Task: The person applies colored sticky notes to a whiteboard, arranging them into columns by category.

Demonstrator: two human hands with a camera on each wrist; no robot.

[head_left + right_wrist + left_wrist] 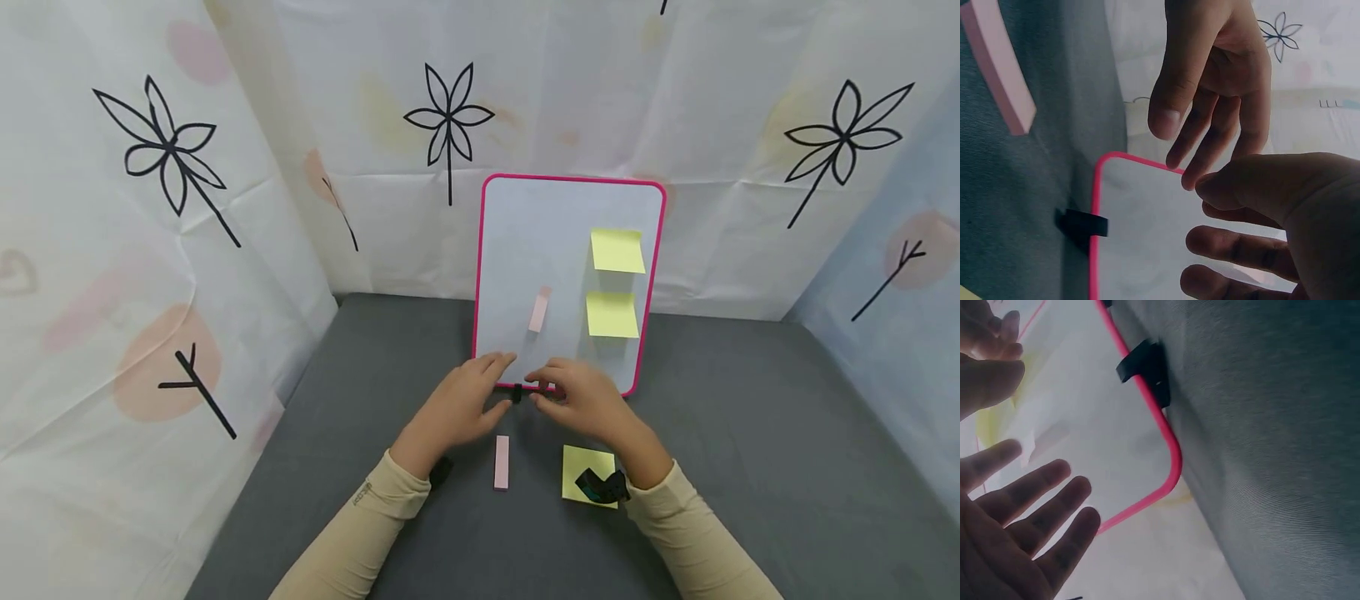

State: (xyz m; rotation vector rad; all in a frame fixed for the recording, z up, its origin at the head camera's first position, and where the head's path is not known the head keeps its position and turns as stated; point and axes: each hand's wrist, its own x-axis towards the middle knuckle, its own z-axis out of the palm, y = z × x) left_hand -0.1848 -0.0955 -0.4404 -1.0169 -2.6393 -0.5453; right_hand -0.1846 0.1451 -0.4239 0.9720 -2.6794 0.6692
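Observation:
A whiteboard [525,233] with a pink frame stands upright against the backdrop. Two yellow sticky notes [618,251] hang on its right side, and one narrow pink sticky strip [538,310] is on its middle. In front of the board's lower edge, my left hand [463,402] holds nothing, its fingers spread in the left wrist view. My right hand [581,398] is beside it, fingers loosely bent, with nothing seen between them. Between the hands, a black clip-like foot [1147,369] grips the frame's bottom edge.
On the grey table [750,433], a pad of pink strips [501,463] lies below the hands. A yellow sticky-note pad [581,461] lies under the right wrist, partly covered by its black strap [602,486]. A white patterned cloth [360,125] rises behind.

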